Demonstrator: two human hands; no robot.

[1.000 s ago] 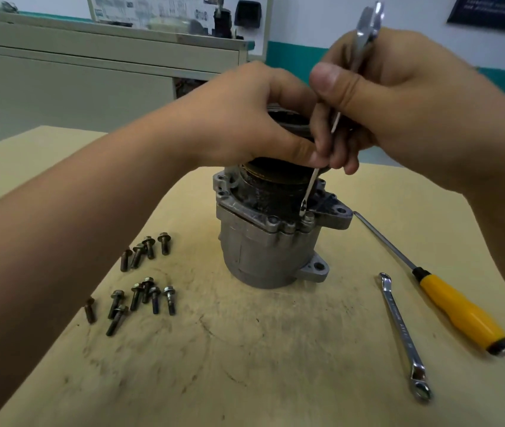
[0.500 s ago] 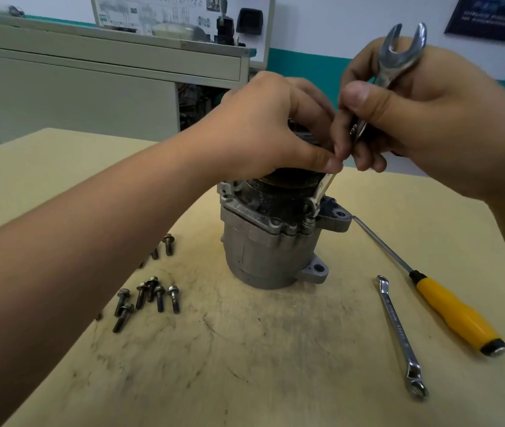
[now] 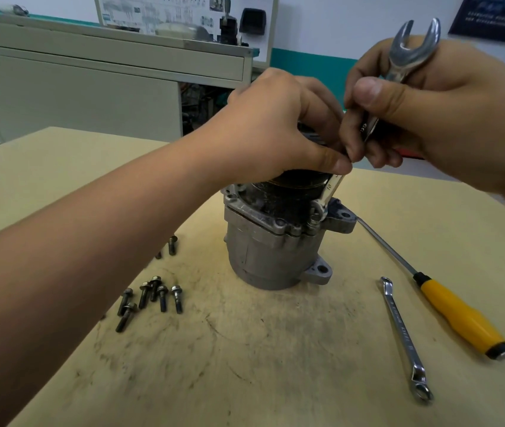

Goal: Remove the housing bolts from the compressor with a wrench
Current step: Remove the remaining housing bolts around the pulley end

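Observation:
A grey metal compressor (image 3: 263,257) stands upright in the middle of the yellow table (image 3: 276,365). My left hand (image 3: 276,131) grips its dark top pulley from above. My right hand (image 3: 448,118) holds a silver combination wrench (image 3: 411,50) almost upright, thumb pressed on the shank. The wrench's open jaw sticks up above my fingers. Its ring end sits on a housing bolt (image 3: 314,221) at the front right of the flange. Several removed bolts (image 3: 152,295) lie loose on the table left of the compressor.
A second, slimmer wrench (image 3: 405,337) lies on the table to the right, beside a yellow-handled screwdriver (image 3: 457,315). Two more bolts (image 3: 171,245) lie partly behind my left forearm. A grey cabinet (image 3: 91,87) stands behind the table.
The wrench has turned in my right hand: its open jaw, seen edge-on a second ago, now faces me. My left hand stays on the pulley. The view has shifted slightly.

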